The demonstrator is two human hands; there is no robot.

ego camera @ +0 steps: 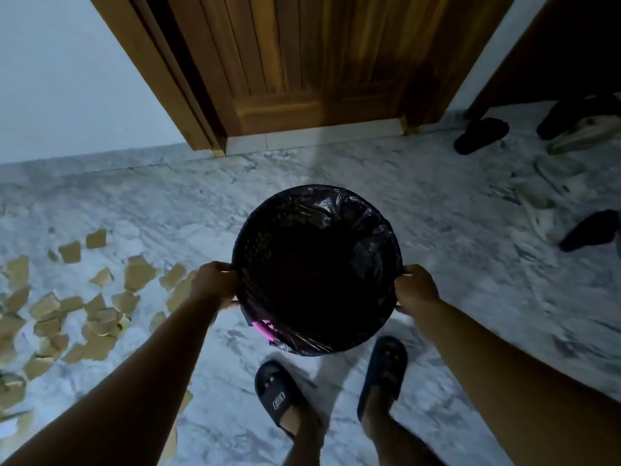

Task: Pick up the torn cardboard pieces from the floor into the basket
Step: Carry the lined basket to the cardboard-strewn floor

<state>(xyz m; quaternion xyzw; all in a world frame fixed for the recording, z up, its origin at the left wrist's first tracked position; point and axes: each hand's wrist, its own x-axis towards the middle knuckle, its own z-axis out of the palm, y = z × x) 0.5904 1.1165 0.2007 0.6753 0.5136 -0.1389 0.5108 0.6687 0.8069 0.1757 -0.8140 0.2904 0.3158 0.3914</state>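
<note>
A round dark basket [255,237] lined with a black plastic bag is held above the marble floor in front of me. My left hand [215,284] grips its left rim and my right hand [415,290] grips its right rim. The inside of the basket is too dark to see. Several torn brown cardboard pieces [100,307] lie scattered over the floor at the left, beside and under my left forearm. A pink patch [263,329] shows at the basket's near lower edge.
A wooden door [302,62] stands straight ahead, with pale walls on either side. Several dark and pale sandals [480,134] lie at the right by dark furniture. My own feet in dark slides [279,395] stand just below the basket.
</note>
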